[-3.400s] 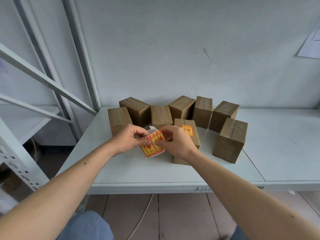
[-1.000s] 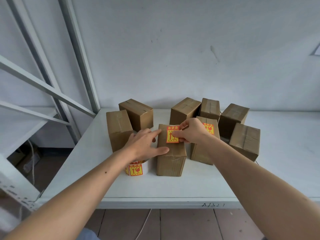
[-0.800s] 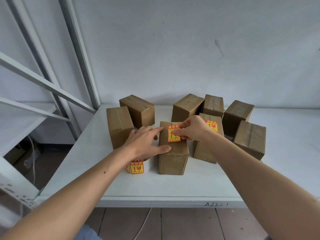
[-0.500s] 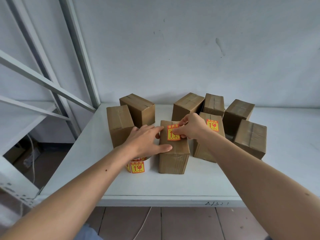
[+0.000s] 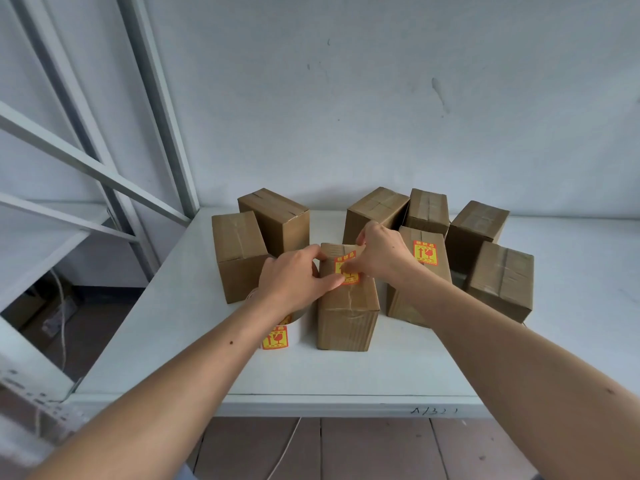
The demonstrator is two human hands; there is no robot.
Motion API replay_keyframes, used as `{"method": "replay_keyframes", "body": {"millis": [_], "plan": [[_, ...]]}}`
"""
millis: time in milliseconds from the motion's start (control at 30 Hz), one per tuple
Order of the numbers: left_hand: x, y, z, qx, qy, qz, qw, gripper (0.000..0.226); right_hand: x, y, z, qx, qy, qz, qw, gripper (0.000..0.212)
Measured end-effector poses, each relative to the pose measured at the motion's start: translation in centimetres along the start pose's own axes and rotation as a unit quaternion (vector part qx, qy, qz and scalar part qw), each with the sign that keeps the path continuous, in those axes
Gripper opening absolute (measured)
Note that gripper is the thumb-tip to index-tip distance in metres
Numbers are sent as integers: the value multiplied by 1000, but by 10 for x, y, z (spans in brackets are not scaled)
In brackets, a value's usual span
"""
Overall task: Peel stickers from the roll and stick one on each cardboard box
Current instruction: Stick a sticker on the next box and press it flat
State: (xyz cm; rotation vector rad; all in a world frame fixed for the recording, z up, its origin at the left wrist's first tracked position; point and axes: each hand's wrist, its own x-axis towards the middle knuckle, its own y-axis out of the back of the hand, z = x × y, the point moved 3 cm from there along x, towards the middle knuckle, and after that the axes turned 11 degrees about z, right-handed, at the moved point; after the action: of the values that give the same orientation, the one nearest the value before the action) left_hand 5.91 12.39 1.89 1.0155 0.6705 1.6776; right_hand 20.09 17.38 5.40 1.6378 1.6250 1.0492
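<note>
On the white desk (image 5: 346, 375), the nearest brown cardboard box (image 5: 348, 306) stood upright, top exposed for labelling. The left hand (image 5: 294, 278), fingers spread, and right hand (image 5: 381, 254), fingertips pinched, pressed the red-and-yellow sticker (image 5: 347, 271) flat there, apparently smoothing it; the sticker roll (image 5: 277, 336) waited just left.

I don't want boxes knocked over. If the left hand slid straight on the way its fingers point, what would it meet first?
The left hand points right, across the near box. It would first meet the right hand pressing the sticker, then probably the stickered box beyond; depth is unclear.
</note>
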Motion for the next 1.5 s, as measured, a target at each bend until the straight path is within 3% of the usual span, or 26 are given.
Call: {"method": "replay_keyframes", "body": {"millis": [467, 600, 867, 1067, 1133, 1300, 1400, 1500], "plan": [[0, 1, -2, 1, 10, -14, 1000, 54, 3, -13, 14, -61, -20, 90, 994, 57], [0, 3, 0, 16, 5, -11, 1000, 55, 1, -9, 22, -46, -16, 67, 997, 48], [-5, 10, 1, 5, -12, -47, 999, 50, -7, 2, 28, -26, 18, -18, 999, 66], [-25, 39, -22, -89, -9, -6, 996, 49, -27, 13, 12, 39, 45, 37, 998, 43], [-35, 49, -38, -103, 4, -27, 994, 53, -39, 16, 2, 53, 64, 47, 995, 32], [-60, 50, -64, 141, -104, -135, 975, 57, -68, 9, -20, 79, 120, 48, 989, 10], [-64, 46, -71, 167, -112, -91, 975, 39, -83, -4, -28, 49, 161, 25, 985, 12], [-61, 51, -71, 123, -108, -56, 985, 30, -91, -14, -32, 39, 184, 6, 982, 12]]}}
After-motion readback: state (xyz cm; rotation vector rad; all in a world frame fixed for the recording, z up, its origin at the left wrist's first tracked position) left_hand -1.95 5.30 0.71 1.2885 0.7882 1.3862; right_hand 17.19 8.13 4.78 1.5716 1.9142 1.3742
